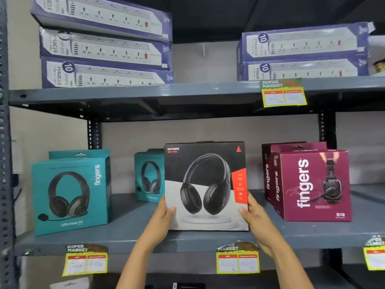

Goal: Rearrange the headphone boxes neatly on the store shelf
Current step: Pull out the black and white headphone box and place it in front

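In the head view, the left hand [162,215] and right hand [253,213] clasp the lower side edges of the black Rockerz headphone box [205,185], which stands upright on the grey shelf [129,232], front facing out. A teal box [70,195] stands well apart on the left, another teal box [149,176] just behind, and maroon boxes [312,184] near on the right.

Grey metal rack, two shelves [129,236] in view, slotted uprights [4,163] at left and further back. Beige wall [208,130] behind. Dark underside of a shelf across the top. Yellow price tags [283,93] stuck on shelf edges. Purple power-strip boxes [104,49] stacked up top. Soft, even light, faint sheen on painted steel.
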`<state>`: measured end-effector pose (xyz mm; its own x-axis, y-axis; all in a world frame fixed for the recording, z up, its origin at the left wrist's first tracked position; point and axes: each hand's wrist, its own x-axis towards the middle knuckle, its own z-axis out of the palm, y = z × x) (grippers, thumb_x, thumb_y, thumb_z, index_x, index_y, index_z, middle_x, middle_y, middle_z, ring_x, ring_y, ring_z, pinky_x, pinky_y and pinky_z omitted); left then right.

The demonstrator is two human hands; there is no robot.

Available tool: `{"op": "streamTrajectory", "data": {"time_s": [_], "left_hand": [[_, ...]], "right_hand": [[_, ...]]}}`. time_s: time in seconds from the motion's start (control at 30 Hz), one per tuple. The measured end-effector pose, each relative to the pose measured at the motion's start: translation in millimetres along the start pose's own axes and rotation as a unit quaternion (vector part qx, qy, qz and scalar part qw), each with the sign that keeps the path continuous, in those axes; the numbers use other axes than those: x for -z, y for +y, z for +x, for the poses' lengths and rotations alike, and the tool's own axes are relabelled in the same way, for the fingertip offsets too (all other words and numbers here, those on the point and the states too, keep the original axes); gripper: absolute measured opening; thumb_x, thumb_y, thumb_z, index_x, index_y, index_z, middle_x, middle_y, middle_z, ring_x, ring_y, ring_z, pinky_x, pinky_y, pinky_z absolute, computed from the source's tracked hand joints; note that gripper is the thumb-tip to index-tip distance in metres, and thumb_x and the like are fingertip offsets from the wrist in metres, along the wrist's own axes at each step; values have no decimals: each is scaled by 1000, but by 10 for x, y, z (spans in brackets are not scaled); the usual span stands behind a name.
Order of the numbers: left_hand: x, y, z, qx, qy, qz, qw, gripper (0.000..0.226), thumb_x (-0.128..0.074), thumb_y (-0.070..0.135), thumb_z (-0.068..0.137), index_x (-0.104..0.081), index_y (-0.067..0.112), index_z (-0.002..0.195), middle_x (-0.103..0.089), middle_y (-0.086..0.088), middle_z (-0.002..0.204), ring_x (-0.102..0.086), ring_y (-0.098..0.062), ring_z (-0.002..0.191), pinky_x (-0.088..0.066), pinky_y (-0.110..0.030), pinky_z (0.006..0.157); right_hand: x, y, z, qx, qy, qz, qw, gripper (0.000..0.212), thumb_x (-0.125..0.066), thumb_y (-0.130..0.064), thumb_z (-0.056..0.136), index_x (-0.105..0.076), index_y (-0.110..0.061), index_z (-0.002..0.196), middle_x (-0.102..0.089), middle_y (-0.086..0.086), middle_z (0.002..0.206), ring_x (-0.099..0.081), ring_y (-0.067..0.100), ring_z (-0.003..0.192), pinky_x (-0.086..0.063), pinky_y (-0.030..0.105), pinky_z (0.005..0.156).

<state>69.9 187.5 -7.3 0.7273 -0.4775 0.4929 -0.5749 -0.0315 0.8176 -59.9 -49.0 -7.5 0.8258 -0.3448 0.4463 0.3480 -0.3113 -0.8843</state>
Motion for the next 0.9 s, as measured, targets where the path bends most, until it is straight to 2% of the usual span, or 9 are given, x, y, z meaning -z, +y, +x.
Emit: {"op": "streamTrajectory", "data": {"time_s": [0.1, 0.2, 0.33, 0.37, 0.43, 0.53, 0.67, 0.9], "left_hand": [[-187, 33, 88, 1, -18, 0, 1000, 49, -36, 19, 101, -21, 24, 147, -35, 15, 145, -31, -6, 135, -21, -22, 107], [-235, 38, 163, 8, -17, -8, 1000, 50, -36, 20, 101, -20, 25, 148, -36, 16, 144, -33, -3, 131, -22, -21, 105], [-259, -6, 175, 2, -24, 10, 1000, 50, -37, 25, 101, -19, 32, 147, -36, 31, 137, -34, 17, 122, -25, -6, 95], [-267, -5, 176, 1, -23, 13, 1000, 50, -37, 26, 100, -19, 32, 147, -37, 32, 136, -35, 16, 123, -25, -6, 95], [-283, 5, 182, -1, -20, 14, 1000, 51, -37, 27, 100, -19, 30, 148, -37, 26, 141, -34, 5, 129, -23, -14, 101], [-305, 7, 174, 1, -21, 15, 1000, 51, -37, 29, 100, -19, 28, 148, -36, 18, 145, -33, -2, 133, -22, -21, 106], [-313, -15, 152, 12, -21, 28, 999, 54, -36, 31, 100, -14, 30, 149, -32, 18, 147, -30, -2, 132, -20, -23, 108], [-344, 36, 126, 13, -14, 37, 999, 53, -36, 30, 100, -16, 30, 149, -31, 14, 150, -29, -5, 135, -20, -25, 109]], "right_hand": [[137, -7, 24, -8, 34, -22, 999, 58, -40, -4, 99, -30, -35, 147, -49, -14, 140, -40, 8, 132, -26, 34, 114], [169, 2, 50, -22, 42, -35, 998, 57, -40, -7, 100, -26, -35, 148, -46, -13, 142, -37, 7, 131, -25, 32, 110], [124, 61, 70, -30, 81, -81, 993, 56, -37, -12, 102, -19, -33, 151, -43, -6, 147, -38, 11, 130, -28, 31, 108], [97, 72, 78, -27, 99, -101, 990, 57, -37, -12, 102, -16, -30, 151, -43, -2, 148, -40, 15, 131, -30, 31, 107], [38, 70, 79, -28, 136, -132, 982, 60, -37, -12, 101, -9, -25, 153, -43, 3, 148, -41, 21, 134, -32, 31, 105], [-23, 66, 54, -33, 168, -160, 972, 64, -37, -11, 101, -2, -23, 153, -45, 6, 147, -44, 23, 131, -36, 30, 99], [-36, 63, 30, -35, 175, -180, 967, 64, -38, -12, 101, -1, -24, 152, -40, 6, 151, -41, 26, 135, -38, 39, 106], [-15, 14, -5, -25, 188, -168, 967, 64, -39, -12, 101, -3, -24, 152, -34, 8, 154, -35, 27, 139, -35, 42, 109]]}}
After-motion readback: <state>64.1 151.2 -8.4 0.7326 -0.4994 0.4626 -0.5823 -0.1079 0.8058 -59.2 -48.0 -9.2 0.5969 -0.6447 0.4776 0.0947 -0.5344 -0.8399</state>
